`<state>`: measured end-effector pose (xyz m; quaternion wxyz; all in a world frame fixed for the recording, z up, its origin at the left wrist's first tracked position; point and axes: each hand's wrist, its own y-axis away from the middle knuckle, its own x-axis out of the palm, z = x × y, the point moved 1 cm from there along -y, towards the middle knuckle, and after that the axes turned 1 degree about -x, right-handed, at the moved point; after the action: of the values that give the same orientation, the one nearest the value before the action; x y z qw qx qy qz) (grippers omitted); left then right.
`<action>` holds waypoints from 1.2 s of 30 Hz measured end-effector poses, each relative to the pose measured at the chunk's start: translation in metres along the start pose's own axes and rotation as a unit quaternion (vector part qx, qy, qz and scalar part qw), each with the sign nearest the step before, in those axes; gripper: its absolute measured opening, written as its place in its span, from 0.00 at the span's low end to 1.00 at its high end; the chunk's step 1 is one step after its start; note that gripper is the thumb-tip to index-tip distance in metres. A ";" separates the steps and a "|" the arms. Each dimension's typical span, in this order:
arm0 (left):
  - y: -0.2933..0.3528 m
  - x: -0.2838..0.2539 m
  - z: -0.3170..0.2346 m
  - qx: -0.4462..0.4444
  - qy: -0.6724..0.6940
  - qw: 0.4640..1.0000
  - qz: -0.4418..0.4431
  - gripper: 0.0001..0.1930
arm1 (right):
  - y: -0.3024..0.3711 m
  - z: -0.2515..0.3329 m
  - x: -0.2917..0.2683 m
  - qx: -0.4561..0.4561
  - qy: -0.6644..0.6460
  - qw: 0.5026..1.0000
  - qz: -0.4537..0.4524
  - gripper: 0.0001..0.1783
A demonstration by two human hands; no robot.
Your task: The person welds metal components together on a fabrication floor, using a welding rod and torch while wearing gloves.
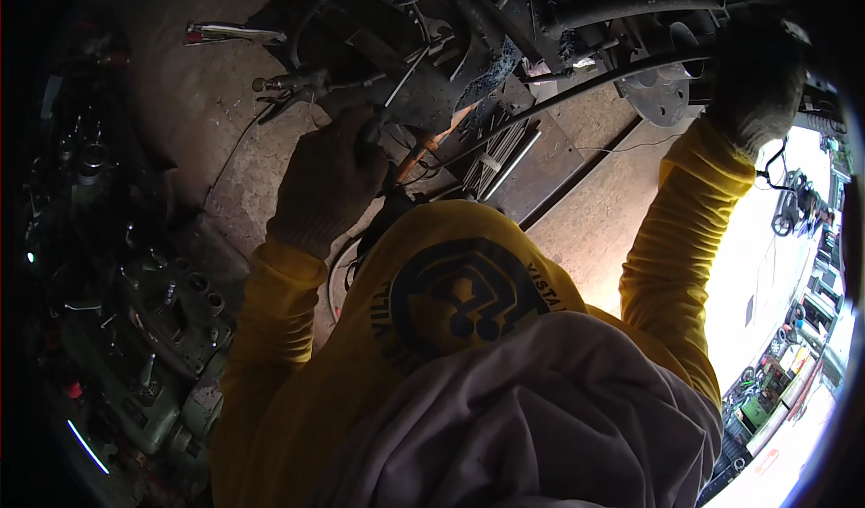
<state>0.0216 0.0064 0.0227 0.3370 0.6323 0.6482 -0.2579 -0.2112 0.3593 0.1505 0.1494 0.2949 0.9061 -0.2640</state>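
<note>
Gloved left hand [329, 179] closed around a thin rod [405, 77] slanting up over dark metal parts [432, 98], near an orange handle [416, 158]; gloved right hand [759, 89] at a black hose [590, 85], its grip too dark to tell.

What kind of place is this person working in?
Probably a metal workshop: there are locking pliers with a shiny handle, a bundle of thin rods, and greenish machinery with levers on the left.
</note>
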 end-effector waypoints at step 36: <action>-0.003 0.011 -0.010 0.019 -0.067 0.998 0.006 0.21 | 0.261 0.196 -0.109 0.487 -0.837 0.158 0.192 0.53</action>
<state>0.0176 0.0206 0.0206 0.3692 0.6236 0.6155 -0.3098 0.0568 0.3777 -0.0643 0.6890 0.0722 -0.1671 -0.7016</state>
